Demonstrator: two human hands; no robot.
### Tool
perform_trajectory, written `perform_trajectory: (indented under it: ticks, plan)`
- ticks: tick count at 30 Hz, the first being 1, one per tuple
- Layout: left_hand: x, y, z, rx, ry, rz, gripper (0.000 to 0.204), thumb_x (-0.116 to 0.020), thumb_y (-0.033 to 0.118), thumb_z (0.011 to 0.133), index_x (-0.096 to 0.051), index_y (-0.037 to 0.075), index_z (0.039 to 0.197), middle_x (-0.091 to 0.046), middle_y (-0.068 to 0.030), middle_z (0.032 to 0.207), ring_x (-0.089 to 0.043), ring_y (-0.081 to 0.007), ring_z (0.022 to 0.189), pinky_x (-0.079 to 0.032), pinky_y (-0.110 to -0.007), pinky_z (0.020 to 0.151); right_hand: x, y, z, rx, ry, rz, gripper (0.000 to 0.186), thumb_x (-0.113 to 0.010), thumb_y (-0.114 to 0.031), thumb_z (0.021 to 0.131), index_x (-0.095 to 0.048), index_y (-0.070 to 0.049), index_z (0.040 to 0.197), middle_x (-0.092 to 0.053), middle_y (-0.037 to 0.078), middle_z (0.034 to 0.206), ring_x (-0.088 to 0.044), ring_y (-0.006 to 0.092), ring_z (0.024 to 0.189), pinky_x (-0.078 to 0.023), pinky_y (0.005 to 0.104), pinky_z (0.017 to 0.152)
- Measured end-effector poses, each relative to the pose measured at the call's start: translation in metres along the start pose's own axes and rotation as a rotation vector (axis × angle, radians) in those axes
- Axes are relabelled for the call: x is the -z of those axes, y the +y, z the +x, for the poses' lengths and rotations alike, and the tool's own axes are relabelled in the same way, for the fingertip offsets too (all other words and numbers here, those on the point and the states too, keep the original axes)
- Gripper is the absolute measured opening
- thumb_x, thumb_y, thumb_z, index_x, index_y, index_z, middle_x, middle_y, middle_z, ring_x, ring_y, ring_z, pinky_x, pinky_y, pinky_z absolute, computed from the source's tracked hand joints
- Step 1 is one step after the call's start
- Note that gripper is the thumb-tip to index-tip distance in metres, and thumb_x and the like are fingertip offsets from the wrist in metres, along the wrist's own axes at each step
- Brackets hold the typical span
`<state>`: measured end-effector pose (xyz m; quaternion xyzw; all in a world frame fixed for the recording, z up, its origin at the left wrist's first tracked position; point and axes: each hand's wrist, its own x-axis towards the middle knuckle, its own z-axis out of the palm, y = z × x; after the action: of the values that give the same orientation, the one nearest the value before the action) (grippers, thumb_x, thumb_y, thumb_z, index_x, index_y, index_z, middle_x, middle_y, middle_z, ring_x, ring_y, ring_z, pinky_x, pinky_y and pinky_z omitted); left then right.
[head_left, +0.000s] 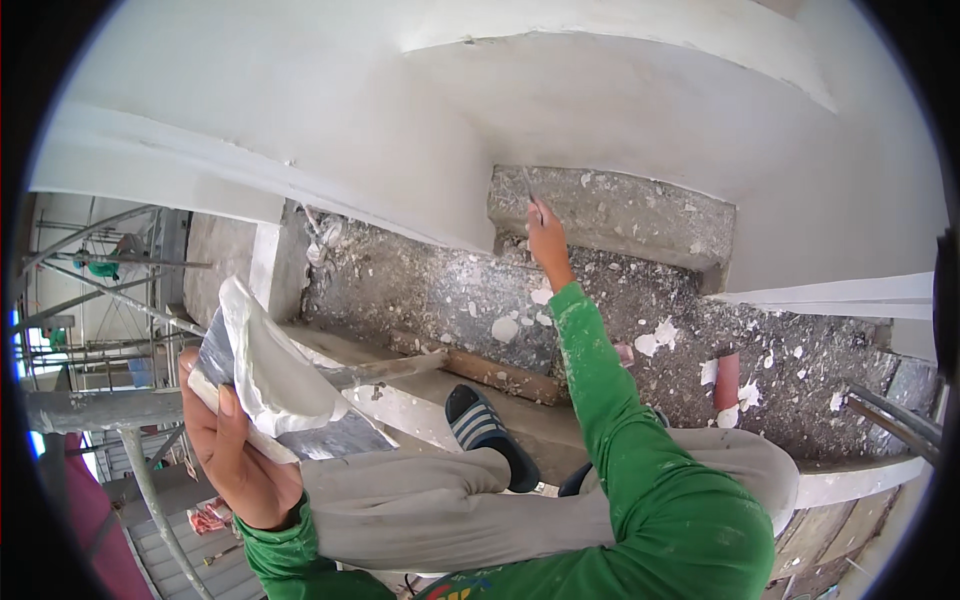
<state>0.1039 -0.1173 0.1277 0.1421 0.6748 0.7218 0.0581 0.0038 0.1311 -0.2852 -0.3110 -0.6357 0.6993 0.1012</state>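
My left hand [240,445] is closed on the edge of a flat grey metal plate [340,438], its thumb on top. A thick, folded heap of white putty [275,365] covers much of that plate. Stretched forward, my right hand [547,245] grips a slim putty knife [533,190] by its dark handle. The knife's thin end points at the foot of the white wall recess [610,110], over a rough concrete ledge [620,215]. Whether the blade touches the wall, I cannot tell.
Dried white splatters dot the grey floor [470,300]. A reddish pipe stub [727,382] sticks up at right. A wooden strip [500,375] lies by my sandalled foot [490,435]. Scaffold poles [150,490] stand at left above a drop, with a person [105,262] far off.
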Motion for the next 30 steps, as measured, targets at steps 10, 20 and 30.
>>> perform_trajectory:
  ticks: [10, 20, 30]
  plan:
    - [-0.008, -0.001, 0.005, -0.099, -0.016, -0.018, 0.061, -0.043, 0.003, 0.091, -0.02, 0.001, 0.147, -0.037, -0.0172, 0.145, -0.045, -0.0294, 0.128, -0.04, -0.044, 0.106, -0.058, 0.015, 0.061, 0.313, 0.058, -0.065, 0.041, -0.047, -0.026, 0.097, -0.051, -0.006, 0.133, -0.065, 0.022, 0.111, -0.062, 0.0357, 0.101, -0.048, 0.0395, 0.086]
    - [0.0, 0.011, -0.014, -0.124, 0.165, 0.086, 0.052, -0.046, 0.002, 0.091, -0.028, -0.005, 0.139, -0.048, -0.018, 0.132, -0.052, -0.0246, 0.117, -0.04, -0.039, 0.101, -0.074, 0.021, -0.012, 0.323, 0.24, 0.04, 0.04, -0.043, -0.022, 0.1, -0.049, -0.002, 0.135, -0.064, 0.014, 0.086, -0.053, 0.0132, 0.063, -0.046, 0.0309, 0.059]
    - [-0.036, 0.016, 0.022, -0.121, -0.118, -0.193, 0.048, -0.044, 0.005, 0.095, -0.027, -0.003, 0.139, -0.046, -0.0175, 0.133, -0.05, -0.025, 0.12, -0.041, -0.039, 0.102, -0.002, -0.077, -0.103, 0.493, -0.159, 0.003, 0.044, -0.044, -0.029, 0.101, -0.039, 0.004, 0.128, -0.053, 0.023, 0.122, -0.053, 0.0356, 0.112, -0.039, 0.0432, 0.098]
